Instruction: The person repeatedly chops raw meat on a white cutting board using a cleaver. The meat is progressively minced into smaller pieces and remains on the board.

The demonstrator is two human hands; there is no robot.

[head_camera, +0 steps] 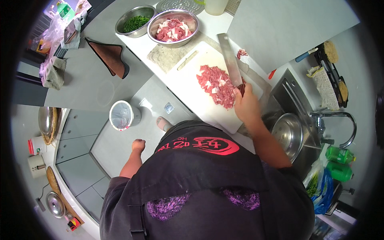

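Observation:
My right hand (247,105) grips the handle of a kitchen cleaver (229,57). Its long blade points away from me, at the right edge of a heap of chopped raw meat (217,87). Red pieces with some white fat make up the heap, spread over a white cutting board (186,87). Away from the counter, my left hand (138,145) hangs low at my side with its fingers curled, and nothing shows in it. Beyond the board, a steel bowl (173,43) holds larger chunks of meat. Next to it is a steel bowl (120,27) of chopped greens.
A scrap of meat (241,54) lies right of the blade. To the right is a sink (267,120) with a steel basin (288,135) and a curved faucet (351,129). A lined bin (136,115) stands on the floor at left. A grey cabinet panel (288,30) juts in at upper right.

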